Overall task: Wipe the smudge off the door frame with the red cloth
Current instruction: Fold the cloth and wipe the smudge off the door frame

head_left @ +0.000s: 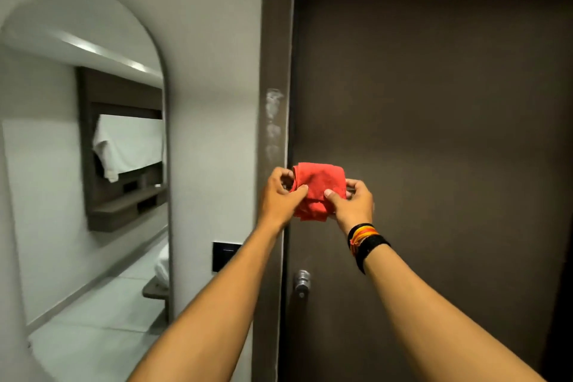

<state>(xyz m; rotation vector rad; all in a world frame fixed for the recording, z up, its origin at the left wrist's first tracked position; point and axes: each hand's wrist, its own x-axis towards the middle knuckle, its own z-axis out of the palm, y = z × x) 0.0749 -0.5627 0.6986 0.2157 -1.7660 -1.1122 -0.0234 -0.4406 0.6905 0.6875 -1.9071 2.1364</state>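
Observation:
A folded red cloth [319,186] is held up in front of the dark door, between both hands. My left hand [280,195] pinches its left edge and my right hand [352,200] pinches its right edge; the right wrist wears coloured bands. A whitish smudge [273,121] runs down the brown door frame [274,40], just above and slightly left of the cloth. The cloth does not touch the smudge.
The dark brown door [434,133] is closed, with a metal knob [302,282] low on its left edge. A black wall switch [224,256] sits left of the frame. An arched mirror [93,149] fills the left wall.

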